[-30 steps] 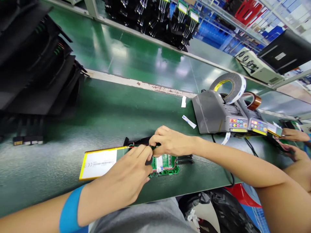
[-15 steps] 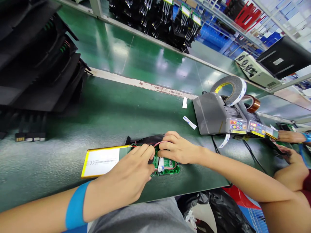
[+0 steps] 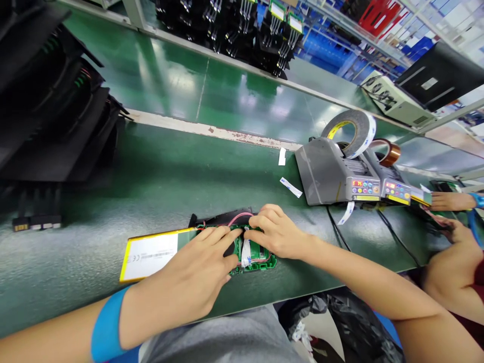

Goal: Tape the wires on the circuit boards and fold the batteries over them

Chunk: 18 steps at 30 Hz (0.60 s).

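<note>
Here, the person's left hand (image 3: pixel 196 272) covers part of the board (image 3: pixel 261 251), on the table (image 3: pixel 162 166) beside the battery (image 3: pixel 153 256); the right hand (image 3: pixel 278 234) meets the wire (image 3: pixel 240 215). Neither hand's grip can be told.

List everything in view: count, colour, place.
Workbench: 1, green, centre
Electronics housing: 1, green, under hands
Battery pack: 1, white-yellow, housing's left
Wires: several, pink, at housing
Tape dispensers: 2, grey, right
Tape rolls: 2, grey/brown, dispensers
Loose strips: 2, white, bench
Panels: several, black, left
Assemblies: several, black, top
Monitor: 1, black, upper right
Bin bag: 1, black, below
Co-worker's hands: 2, bare, right
Left hand: 1, bare, housing
Right hand: 1, bare, housing
</note>
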Available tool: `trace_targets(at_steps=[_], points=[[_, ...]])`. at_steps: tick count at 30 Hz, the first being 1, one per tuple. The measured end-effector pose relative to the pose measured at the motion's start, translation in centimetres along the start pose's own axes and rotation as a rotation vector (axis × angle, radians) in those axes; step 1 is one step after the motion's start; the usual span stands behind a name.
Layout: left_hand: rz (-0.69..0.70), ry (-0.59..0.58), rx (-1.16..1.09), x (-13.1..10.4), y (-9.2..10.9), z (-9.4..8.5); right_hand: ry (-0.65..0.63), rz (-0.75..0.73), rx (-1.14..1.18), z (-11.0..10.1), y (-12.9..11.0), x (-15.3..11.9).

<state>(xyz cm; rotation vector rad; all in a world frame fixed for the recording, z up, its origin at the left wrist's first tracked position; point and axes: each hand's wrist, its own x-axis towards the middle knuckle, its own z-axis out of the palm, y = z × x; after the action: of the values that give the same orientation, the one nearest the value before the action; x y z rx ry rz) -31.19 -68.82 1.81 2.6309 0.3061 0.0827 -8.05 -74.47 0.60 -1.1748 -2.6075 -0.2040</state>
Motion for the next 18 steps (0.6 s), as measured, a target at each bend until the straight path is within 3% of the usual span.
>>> trace_targets(at_steps=[7, 13, 15, 18], points=[[-0.005, -0.013, -0.017, 0.3, 0.2, -0.5, -0.109, 0.161, -0.146, -0.9, -2.9, -0.9], [-0.039, -0.083, -0.001, 0.6, 0.4, -0.7, -0.334, 0.353, 0.191, -4.8, -5.9, -3.2], [-0.028, -0.076, 0.009, 0.5, 0.3, -0.5, -0.25, 0.454, 0.339, -6.1, -5.5, -4.3], [0.019, -0.034, 0.031, 0.2, 0.3, -0.3, 0.045, 0.726, 0.305, -6.4, -3.1, -6.4]])
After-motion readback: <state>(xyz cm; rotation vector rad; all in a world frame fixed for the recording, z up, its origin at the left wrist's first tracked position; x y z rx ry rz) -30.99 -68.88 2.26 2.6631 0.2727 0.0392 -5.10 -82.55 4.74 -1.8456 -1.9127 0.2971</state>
